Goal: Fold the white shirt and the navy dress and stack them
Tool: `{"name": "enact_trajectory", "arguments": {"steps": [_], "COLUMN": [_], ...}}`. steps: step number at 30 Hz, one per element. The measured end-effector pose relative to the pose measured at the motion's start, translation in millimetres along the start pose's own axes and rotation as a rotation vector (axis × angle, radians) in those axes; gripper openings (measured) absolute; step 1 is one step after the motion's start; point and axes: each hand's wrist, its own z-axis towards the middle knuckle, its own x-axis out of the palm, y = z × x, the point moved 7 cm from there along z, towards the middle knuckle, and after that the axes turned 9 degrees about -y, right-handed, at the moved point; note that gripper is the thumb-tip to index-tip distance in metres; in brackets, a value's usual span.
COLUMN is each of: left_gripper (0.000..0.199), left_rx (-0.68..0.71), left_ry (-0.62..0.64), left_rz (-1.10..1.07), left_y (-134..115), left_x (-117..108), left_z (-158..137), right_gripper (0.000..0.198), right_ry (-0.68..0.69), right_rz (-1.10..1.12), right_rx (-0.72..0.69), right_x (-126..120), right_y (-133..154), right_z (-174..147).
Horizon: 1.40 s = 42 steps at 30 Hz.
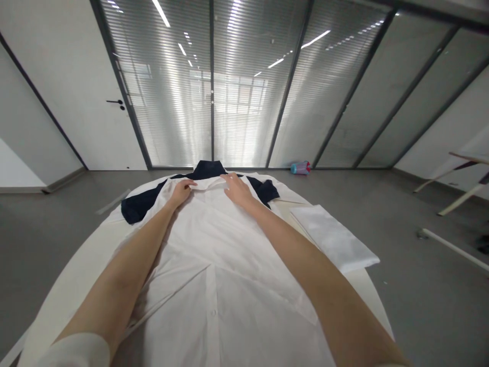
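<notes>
A white button-up shirt (208,229) lies spread over the round table, its button strip running down the middle toward me. At the shirt's far end, my left hand (182,193) pinches the left side of the collar. Across from it, my right hand (239,189) grips the collar's right side, its fingers bent over the edge. Beneath the white shirt and beyond it lies a dark navy garment (209,169), with its collar and both sleeves showing. The rest of the navy garment is covered.
A folded white cloth (336,237) lies on the table's right side and overhangs the rim of the cream table (80,265). Beyond, a blue and pink container (300,167) rests on the grey floor by the glass partition (244,102). Furniture legs (462,199) stand at right.
</notes>
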Motion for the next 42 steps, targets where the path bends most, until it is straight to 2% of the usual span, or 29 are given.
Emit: {"name": "enact_trajectory", "arguments": {"steps": [3, 5, 8, 11, 15, 19, 22, 24, 26, 28, 30, 32, 39, 42], "left_gripper": [0.048, 0.049, 0.048, 0.045, 0.038, 0.027, 0.026, 0.030, 0.036, 0.044, 0.050, 0.053, 0.056, 0.059], "left_rx": [0.028, 0.044, 0.062, 0.077, 0.073, 0.082, 0.167, 0.244, 0.310, 0.329, 0.288, 0.227, 0.107, 0.065], "left_ry": [0.014, 0.020, 0.026, 0.023, 0.001, -0.049, -0.071, -0.039, 0.051, 0.176, 0.294, 0.359, 0.355, 0.343], "left_rz": [0.020, 0.031, 0.042, 0.050, 0.096, 0.181, 0.257, 0.290, 0.318, 0.396, 0.514, 0.597, 0.675, 0.695], "left_y": [3, 6, 8, 8, 7, -1, -17, -28, -36, -37, -30, -23, -15, -14], "left_x": [0, 0, 1, 1, 3, 2, 2, 7, 18, 30, 38, 40, 34, 32], "left_z": [2, 3, 5, 6, 7, 6, -1, -7, -14, -21, -26, -28, -24, -25], "right_gripper": [0.071, 0.071, 0.063, 0.055, 0.044, 0.048, 0.054, 0.058, 0.062, 0.069, 0.078, 0.086, 0.096, 0.096], "right_ry": [0.011, 0.044, 0.088, 0.112, 0.092, 0.053, -0.037, -0.081, -0.033, 0.089, 0.204, 0.269, 0.327, 0.262], "right_rz": [-0.063, -0.073, -0.085, -0.092, -0.116, -0.151, -0.134, -0.111, -0.079, -0.042, -0.010, 0.009, -0.041, -0.091], "right_rx": [0.019, 0.007, -0.005, -0.003, -0.015, 0.016, 0.008, -0.017, -0.028, -0.009, 0.033, 0.079, 0.235, 0.284], "right_x": [34, 56, 82, 96, 99, 95, 91, 93, 102, 115, 126, 131, 122, 115], "right_y": [-1, -3, -8, -12, -12, -5, 4, 10, 14, 13, 10, 6, -6, -9], "right_z": [31, 42, 45, 36, 21, 20, 26, 31, 35, 36, 36, 35, 29, 27]}}
